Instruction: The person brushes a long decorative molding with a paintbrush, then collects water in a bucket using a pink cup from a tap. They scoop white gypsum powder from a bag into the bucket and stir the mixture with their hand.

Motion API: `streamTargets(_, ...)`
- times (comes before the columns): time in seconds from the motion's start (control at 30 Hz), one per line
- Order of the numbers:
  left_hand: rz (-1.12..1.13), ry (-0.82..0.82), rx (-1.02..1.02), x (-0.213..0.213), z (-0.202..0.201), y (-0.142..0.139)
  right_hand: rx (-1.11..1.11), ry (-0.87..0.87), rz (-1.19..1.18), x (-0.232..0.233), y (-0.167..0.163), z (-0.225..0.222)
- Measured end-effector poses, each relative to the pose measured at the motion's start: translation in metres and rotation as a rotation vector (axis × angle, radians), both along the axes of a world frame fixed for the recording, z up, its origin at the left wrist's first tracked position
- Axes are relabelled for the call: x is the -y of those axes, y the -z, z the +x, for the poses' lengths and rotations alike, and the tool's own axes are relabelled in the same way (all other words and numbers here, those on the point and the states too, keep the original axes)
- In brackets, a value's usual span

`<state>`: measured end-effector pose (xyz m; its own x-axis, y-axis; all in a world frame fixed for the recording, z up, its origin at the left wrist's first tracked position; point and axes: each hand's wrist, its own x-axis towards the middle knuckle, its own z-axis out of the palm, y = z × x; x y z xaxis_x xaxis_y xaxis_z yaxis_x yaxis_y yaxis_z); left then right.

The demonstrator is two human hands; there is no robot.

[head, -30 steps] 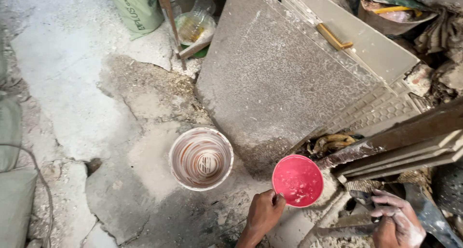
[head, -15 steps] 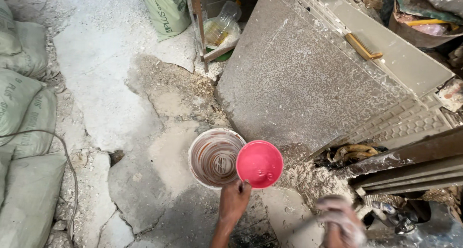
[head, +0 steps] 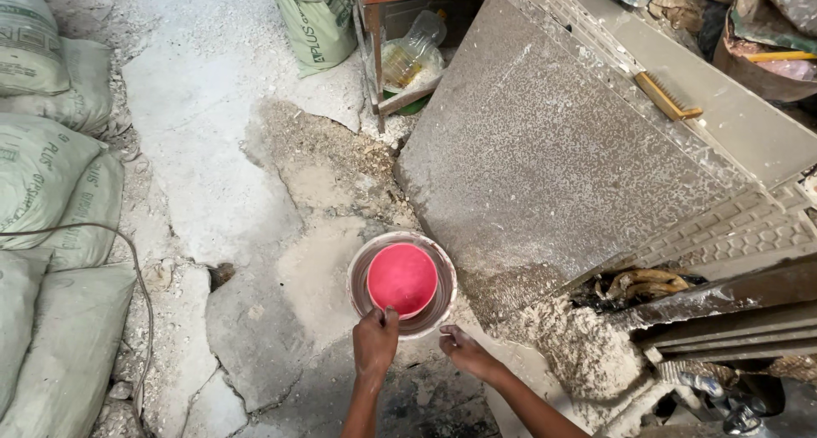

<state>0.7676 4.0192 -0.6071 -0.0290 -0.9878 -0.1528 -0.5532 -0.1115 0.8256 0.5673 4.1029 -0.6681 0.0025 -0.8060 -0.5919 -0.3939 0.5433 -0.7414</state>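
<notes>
My left hand [head: 375,340] sits low in the middle of the frame, fingers closed around the near edge or handle of a round pink plastic scoop bowl [head: 402,278], which I hold inside the mouth of a round white bucket streaked with brownish slurry [head: 442,306]. The bucket stands on the cracked, dusty concrete floor [head: 213,174], just below the centre of the frame. The scoop looks light and stiff, thin-walled plastic, probably slick with wet mix, so the rim closest to me seems the sensible place to grip, thumb on top. The bucket, if loaded with slurry, I judge to be heavier and apt to slop; its rim is the place to steady it.

My right hand [head: 464,351] rests at the bucket's lower right edge, fingers loosely spread and holding nothing; whether they touch the rim I cannot tell. Both forearms come up from the bottom edge, the left nearly straight, the right angled in from the lower right.

At the left edge lie grey woven sacks [head: 42,174]. A large grey speckled slab [head: 553,148] leans at the upper right, with a yellow-handled brush [head: 668,96] above it.
</notes>
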Motion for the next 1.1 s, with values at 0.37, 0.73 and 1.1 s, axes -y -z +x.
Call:
streamTargets(0.37, -0.022, -0.002, 0.091, 0.008, 0.001, 0.023, 0.608, 0.630, 0.236, 0.024, 0.022, 0.017)
streamTargets(0.73, 0.195, 0.067, 0.238, 0.003, -0.003, -0.012, 0.752, 0.656, 0.240, 0.014, 0.011, 0.014)
streamTargets(1.1, 0.206, 0.106, 0.401, -0.008, -0.012, -0.026, 0.700, 0.693, 0.248, 0.015, 0.041, 0.017)
